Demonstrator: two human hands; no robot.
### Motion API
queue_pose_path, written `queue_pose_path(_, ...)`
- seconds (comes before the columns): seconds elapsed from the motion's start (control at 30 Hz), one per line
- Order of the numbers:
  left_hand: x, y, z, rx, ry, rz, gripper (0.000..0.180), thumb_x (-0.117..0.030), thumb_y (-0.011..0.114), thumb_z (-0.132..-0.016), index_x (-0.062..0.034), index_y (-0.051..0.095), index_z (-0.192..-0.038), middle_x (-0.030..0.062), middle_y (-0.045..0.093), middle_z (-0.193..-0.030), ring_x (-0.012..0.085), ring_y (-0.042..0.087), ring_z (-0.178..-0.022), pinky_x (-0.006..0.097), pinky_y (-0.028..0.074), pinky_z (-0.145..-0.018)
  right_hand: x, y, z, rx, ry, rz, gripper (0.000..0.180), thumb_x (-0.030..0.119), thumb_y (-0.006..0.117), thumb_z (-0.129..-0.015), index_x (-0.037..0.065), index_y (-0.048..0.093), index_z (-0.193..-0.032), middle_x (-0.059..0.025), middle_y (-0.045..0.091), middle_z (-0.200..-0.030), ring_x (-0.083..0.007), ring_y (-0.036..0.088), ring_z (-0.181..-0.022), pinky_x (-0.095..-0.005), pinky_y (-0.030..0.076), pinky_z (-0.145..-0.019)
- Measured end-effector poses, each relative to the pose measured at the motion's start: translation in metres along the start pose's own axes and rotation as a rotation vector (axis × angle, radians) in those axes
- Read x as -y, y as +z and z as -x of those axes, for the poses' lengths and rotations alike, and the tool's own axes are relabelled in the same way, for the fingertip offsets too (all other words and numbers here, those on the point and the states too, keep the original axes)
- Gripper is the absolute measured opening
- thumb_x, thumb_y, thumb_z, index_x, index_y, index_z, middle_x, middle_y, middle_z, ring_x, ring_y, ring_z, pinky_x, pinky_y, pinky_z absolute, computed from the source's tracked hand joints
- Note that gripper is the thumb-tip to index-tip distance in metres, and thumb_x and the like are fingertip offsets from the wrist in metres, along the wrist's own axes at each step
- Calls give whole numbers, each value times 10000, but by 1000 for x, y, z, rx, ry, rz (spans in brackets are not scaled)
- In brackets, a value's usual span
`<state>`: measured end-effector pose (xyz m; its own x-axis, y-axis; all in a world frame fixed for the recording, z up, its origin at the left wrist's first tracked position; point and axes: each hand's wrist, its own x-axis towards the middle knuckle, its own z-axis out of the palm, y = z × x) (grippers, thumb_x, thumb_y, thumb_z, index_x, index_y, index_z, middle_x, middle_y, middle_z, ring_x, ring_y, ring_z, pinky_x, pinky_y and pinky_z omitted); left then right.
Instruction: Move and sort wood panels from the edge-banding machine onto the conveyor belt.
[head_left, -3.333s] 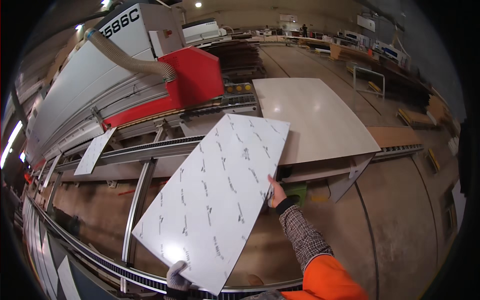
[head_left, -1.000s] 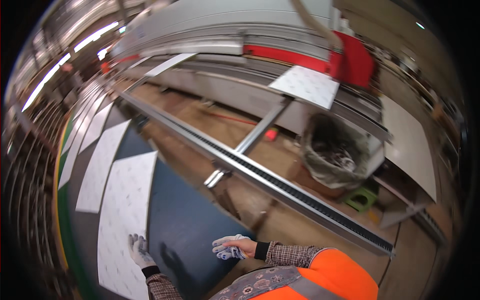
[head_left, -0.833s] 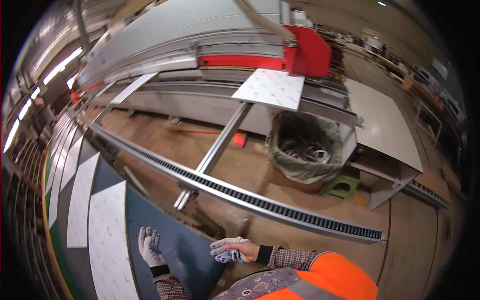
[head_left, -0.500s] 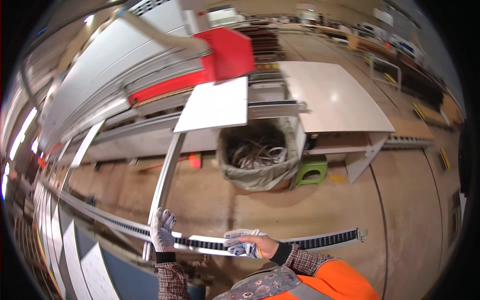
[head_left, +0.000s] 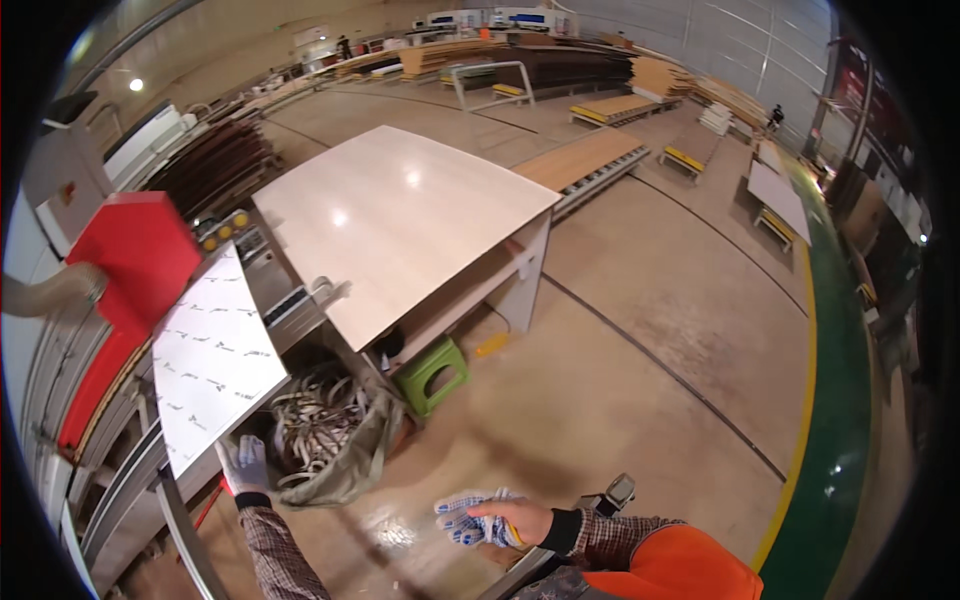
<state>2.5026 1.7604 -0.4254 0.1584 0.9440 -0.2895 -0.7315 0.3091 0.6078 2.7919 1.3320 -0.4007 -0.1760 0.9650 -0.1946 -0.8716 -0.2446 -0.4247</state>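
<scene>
My left hand (head_left: 243,466), in a white knitted glove with blue dots, reaches up to the near edge of a white panel (head_left: 215,350). Its fingers look stretched out, with the tips at or just short of that edge; contact is unclear. The panel lies tilted in view beside the red machine housing (head_left: 138,255). Low in the middle, my right hand (head_left: 525,522) shows bare skin at the thumb and wrist. It is closed on a white, blue-dotted work glove (head_left: 465,517) with a yellow edge; the fingers underneath are hidden.
A sack-lined bin (head_left: 340,480) of curled strip offcuts stands by the panel. Beyond are a pale-topped table (head_left: 400,220) and a green stool (head_left: 435,378). A metal rail end (head_left: 612,495) sticks up near my right forearm. A roller conveyor (head_left: 600,180) runs behind.
The view has swung right and nearer the panel and table. My left hand has left the long rail and come to the panel's edge. My right hand keeps the glove.
</scene>
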Motion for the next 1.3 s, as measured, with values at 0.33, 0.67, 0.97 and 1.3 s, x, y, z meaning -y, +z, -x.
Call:
queue_pose_path(0.33, 89, 80, -76, 97, 68, 63, 337, -213, 665, -833, 1, 569, -1075, 125, 608, -1143, 239, 565, -1081, 376, 471, -932, -9, 2, -5, -9, -18, 83, 407, 137, 536, -921, -13, 475, -1295, -95, 579, -1231, -155, 561, -1086, -275, 437, -943)
queue_pose_path(0.67, 128, 95, -71, 214, 30, 22, 284, -134, 655, -814, -20, 558, -1055, 110, 620, -1076, 224, 600, -998, 333, 506, -874, 17, -25, -7, -174, 180, 593, 340, 213, 520, -938, 8, 581, -1203, -43, 606, -1202, -111, 577, -1046, -213, 429, -907)
queue_pose_path(0.97, 97, 108, 32, 188, -141, 81, 331, -46, 632, -809, -2, 507, -1112, 120, 603, -1020, 253, 622, -914, 350, 581, -695, 189, -28, -210, -272, -271, 329, 400, 141, 595, -896, -15, 516, -1256, -85, 594, -1182, -179, 591, -1029, -295, 479, -887)
queue_pose_path(1.3, 82, 188, 80, -46, 193, 126, 470, -31, 641, -779, 19, 482, -1219, 132, 603, -1137, 229, 608, -1031, 357, 517, -879, 305, -71, -485, 63, 266, 168, 410, 105, 542, -828, -58, 473, -1198, -178, 604, -1107, -300, 596, -1025, -416, 501, -899)
